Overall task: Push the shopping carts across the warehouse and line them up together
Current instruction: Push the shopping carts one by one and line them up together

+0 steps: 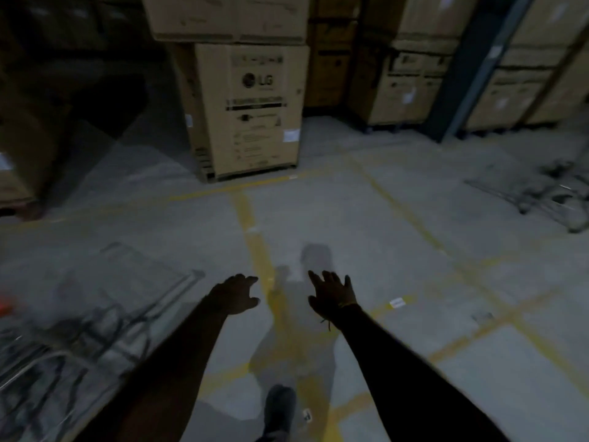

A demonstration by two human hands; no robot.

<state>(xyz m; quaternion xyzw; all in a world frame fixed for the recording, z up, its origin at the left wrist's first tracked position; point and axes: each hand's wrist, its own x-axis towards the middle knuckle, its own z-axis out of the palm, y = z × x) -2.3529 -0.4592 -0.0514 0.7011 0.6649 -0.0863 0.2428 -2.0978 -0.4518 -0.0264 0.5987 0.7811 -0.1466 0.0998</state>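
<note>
Left hand (236, 293) and right hand (333, 295) both spread, empty. Nearest shopping cart (79, 327) lies to your left; left hand nearer.

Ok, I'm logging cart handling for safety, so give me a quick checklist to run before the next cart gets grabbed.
1. Left hand free: ok, open, holding nothing.
2. Right hand free: ok, fingers spread, empty.
3. Nearest cart located: ok, at lower left, blurred.
4. Carts at right located: ok, near the stacked boxes.
5. Floor ahead free of obstacles: ok, only yellow lines.
6. Cart wheels rolling freely: cannot tell.
</note>
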